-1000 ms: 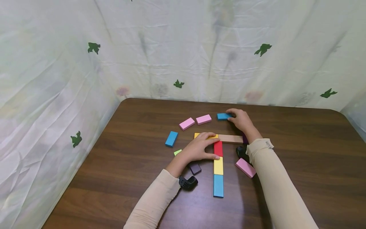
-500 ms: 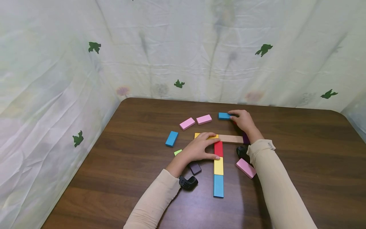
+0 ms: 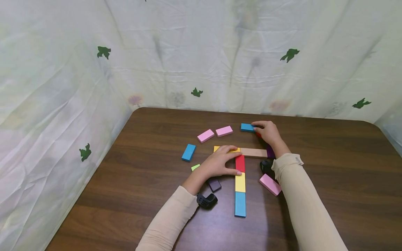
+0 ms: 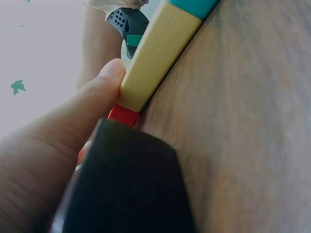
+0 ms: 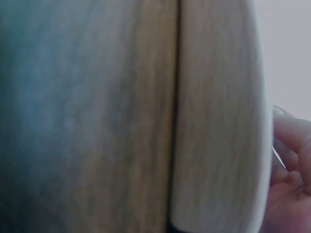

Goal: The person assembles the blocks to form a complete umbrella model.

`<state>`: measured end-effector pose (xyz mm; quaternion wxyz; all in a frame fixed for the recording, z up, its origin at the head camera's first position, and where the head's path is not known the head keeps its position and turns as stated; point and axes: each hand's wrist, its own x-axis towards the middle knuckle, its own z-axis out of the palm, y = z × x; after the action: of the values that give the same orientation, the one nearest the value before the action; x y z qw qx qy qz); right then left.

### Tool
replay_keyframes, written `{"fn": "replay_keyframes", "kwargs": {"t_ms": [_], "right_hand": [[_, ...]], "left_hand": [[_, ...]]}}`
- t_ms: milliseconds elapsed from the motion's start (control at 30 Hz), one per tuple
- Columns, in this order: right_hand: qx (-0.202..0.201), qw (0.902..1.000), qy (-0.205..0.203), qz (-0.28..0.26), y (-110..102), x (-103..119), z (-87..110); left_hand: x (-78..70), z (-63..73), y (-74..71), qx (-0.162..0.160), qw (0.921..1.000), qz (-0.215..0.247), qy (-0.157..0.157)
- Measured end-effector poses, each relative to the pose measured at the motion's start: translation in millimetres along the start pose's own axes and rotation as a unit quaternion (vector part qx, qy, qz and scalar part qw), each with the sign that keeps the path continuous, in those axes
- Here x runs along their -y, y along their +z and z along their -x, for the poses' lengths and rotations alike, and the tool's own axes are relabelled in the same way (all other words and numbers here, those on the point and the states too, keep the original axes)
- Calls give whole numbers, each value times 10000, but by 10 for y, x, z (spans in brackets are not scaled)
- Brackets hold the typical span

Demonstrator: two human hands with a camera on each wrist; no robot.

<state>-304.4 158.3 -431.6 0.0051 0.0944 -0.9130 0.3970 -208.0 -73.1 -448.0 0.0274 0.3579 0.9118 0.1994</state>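
At the table's far side, my right hand [image 3: 268,134] pinches the right end of a blue block [image 3: 247,127] between thumb and fingers. Part of a red block [image 3: 258,135] shows under that hand, and a purple block [image 3: 270,152] is beside its wrist. My left hand [image 3: 218,162] rests spread over the corner of a row of flat blocks. Its fingertips lie on a yellow block [image 3: 216,149] and near the pale wooden block [image 3: 253,152]. The thumb touches the joint between a red block [image 3: 239,164] and a yellow block [image 4: 160,53], with a blue block [image 3: 240,204] below.
Loose pink blocks [image 3: 205,136], another blue block [image 3: 188,152], a lime block [image 3: 195,167] and a dark block [image 3: 215,184] lie to the left. One pink block [image 3: 270,184] is by the right forearm. A patterned curtain [image 3: 201,55] hangs behind the brown table [image 3: 125,195].
My right hand has shifted the blue block slightly to the right, and more of the red and purple blocks shows beside it. The left hand has stayed in place.
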Motion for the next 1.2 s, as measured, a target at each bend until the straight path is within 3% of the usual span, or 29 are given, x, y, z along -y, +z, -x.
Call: {"fn": "replay_keyframes", "kwargs": {"t_ms": [700, 1200], "right_hand": [[-105, 9996, -37, -252, -1, -25, 5], [-505, 9931, -258, -1030, -47, 108, 47]], "left_hand": [[-13, 4, -18, 52, 10000, 77, -21], [-3, 9, 10, -20, 10000, 15, -18]]}}
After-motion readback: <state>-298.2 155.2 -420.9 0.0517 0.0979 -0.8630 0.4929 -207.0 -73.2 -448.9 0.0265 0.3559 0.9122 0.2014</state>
